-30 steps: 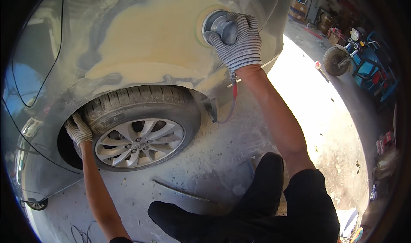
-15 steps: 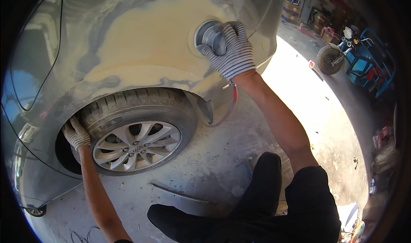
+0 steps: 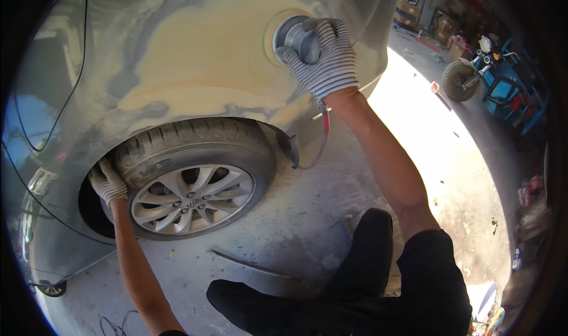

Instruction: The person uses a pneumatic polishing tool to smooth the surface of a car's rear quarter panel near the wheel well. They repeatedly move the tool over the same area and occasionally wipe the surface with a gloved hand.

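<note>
My right hand [image 3: 328, 60], in a grey-and-white striped glove, is closed around a round grey sander [image 3: 299, 40]. The sander's disc lies against the yellowish filler patch [image 3: 207, 52] on a grey-green car's rear panel. A reddish hose [image 3: 324, 137] hangs from below that wrist. In the same kind of glove, my left hand [image 3: 109, 182] reaches into the gap between the wheel arch and the tyre [image 3: 195, 137]. Its visible fingers look stretched out, and their tips are partly hidden in shadow. A silver alloy wheel [image 3: 192, 203] sits beside it.
A dark thin strip [image 3: 251, 265] lies on the dusty concrete floor [image 3: 284, 217] near my dark-clad legs. At the far right stands a blue three-wheeler [image 3: 503, 84], with boxes [image 3: 408, 10] behind it. Bright sunlight crosses the floor on the right.
The sander and my right hand have shifted slightly up across the filler patch. My left hand stays in the wheel arch gap; the view has moved a little.
</note>
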The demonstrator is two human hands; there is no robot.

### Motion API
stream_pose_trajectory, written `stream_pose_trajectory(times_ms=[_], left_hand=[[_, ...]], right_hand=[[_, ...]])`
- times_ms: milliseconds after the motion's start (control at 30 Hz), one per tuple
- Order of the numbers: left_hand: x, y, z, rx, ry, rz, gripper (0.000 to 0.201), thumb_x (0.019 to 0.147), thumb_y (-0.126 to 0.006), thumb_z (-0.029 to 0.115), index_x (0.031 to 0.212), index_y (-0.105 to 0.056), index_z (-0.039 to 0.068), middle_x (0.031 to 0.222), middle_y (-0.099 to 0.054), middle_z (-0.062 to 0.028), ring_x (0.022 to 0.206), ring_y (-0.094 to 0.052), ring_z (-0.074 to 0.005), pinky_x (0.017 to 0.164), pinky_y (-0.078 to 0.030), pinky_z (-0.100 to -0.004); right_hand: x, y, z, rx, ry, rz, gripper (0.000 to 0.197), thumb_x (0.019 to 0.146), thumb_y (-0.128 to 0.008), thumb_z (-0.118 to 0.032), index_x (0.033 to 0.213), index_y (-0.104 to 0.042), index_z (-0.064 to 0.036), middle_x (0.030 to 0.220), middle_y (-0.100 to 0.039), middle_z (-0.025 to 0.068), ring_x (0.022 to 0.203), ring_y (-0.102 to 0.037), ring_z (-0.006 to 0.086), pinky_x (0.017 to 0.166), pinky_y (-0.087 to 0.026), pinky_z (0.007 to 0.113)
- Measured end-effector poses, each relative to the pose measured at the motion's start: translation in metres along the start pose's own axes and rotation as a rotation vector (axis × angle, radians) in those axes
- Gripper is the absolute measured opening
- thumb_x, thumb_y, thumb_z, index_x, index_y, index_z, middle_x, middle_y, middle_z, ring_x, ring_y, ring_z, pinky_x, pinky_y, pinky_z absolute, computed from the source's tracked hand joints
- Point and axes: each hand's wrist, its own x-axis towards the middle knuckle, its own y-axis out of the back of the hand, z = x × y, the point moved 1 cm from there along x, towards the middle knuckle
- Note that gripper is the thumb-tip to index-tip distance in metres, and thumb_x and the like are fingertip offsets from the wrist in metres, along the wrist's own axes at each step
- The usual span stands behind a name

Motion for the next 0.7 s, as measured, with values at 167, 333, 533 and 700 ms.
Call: stream_pose_trajectory(times_ms=[167, 333, 533, 700], left_hand=[[-0.002, 0.003, 0.002, 0.088, 0.055, -0.082, 0.056, 0.105, -0.06, 0.039, 0.132, -0.061, -0.01, 0.135, -0.064, -0.0296, 0.119, -0.061, -0.0421, 0.107, -0.044, -0.0444], [-0.002, -0.004, 0.007, -0.081, 0.043, -0.003, 0.055, 0.105, -0.059, 0.038, 0.131, -0.062, -0.01, 0.133, -0.065, -0.0299, 0.119, -0.062, -0.0419, 0.106, -0.045, -0.0444], [-0.002, 0.0, 0.007, 0.023, 0.028, -0.016, 0.055, 0.105, -0.058, 0.039, 0.13, -0.062, -0.01, 0.131, -0.066, -0.0299, 0.117, -0.062, -0.0438, 0.107, -0.044, -0.0455], [-0.004, -0.003, 0.013, 0.029, -0.001, 0.012, 0.054, 0.105, -0.059, 0.038, 0.129, -0.063, -0.01, 0.13, -0.066, -0.0294, 0.116, -0.063, -0.0434, 0.106, -0.045, -0.0454]], right_hand=[[0.002, 0.004, -0.015, -0.02, -0.024, -0.051, 0.058, 0.074, -0.092, -0.042, 0.108, -0.064, -0.0047, 0.12, -0.059, 0.0183, 0.099, -0.068, 0.0358, 0.084, -0.061, 0.045], [0.005, 0.001, -0.007, -0.01, 0.024, -0.025, 0.06, 0.074, -0.092, -0.04, 0.113, -0.064, -0.0044, 0.121, -0.058, 0.0188, 0.101, -0.068, 0.036, 0.087, -0.06, 0.044], [-0.002, 0.002, -0.015, -0.041, 0.071, -0.088, 0.063, 0.072, -0.092, -0.04, 0.116, -0.063, -0.0045, 0.118, -0.058, 0.0169, 0.102, -0.067, 0.0353, 0.087, -0.06, 0.044], [0.007, 0.004, -0.007, -0.005, -0.045, -0.071, 0.063, 0.072, -0.093, -0.04, 0.117, -0.064, -0.0069, 0.119, -0.057, 0.0158, 0.101, -0.067, 0.0345, 0.088, -0.06, 0.044]])
